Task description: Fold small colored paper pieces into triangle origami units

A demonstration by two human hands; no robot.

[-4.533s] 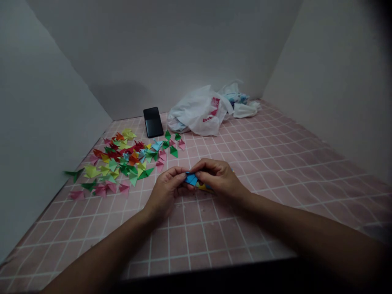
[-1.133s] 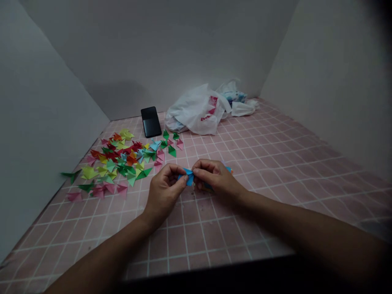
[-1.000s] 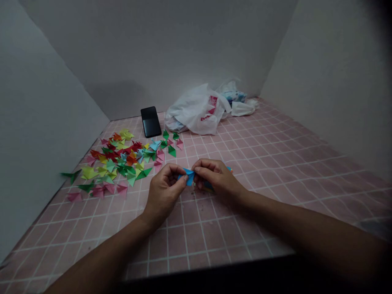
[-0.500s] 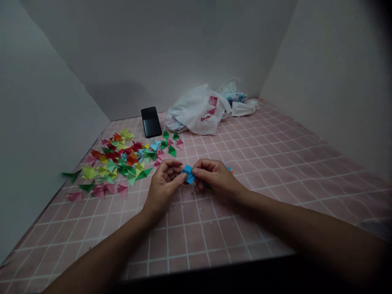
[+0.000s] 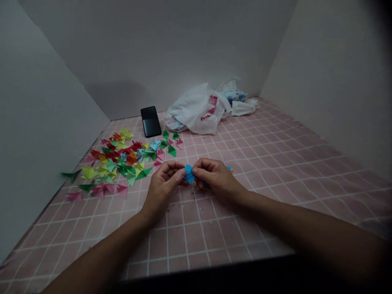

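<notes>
Left hand [image 5: 162, 185] pinches a blue paper piece [image 5: 189, 174] between thumb and fingertips, right hand [image 5: 216, 178] pinching its other side; piece lies mid-frame, long way across between them. Paper bundle [image 5: 229, 168] seemingly behind right fingers, view dim.

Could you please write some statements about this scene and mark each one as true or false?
1. The left hand and the right hand both pinch the blue paper. True.
2. The phone is to the right of the white bag. False: in this view it is to the left of the bag.
3. The paper triangles lie to the left of the hands in this view. True.
4. The mat is green. False: it is pink with a white grid.
</notes>
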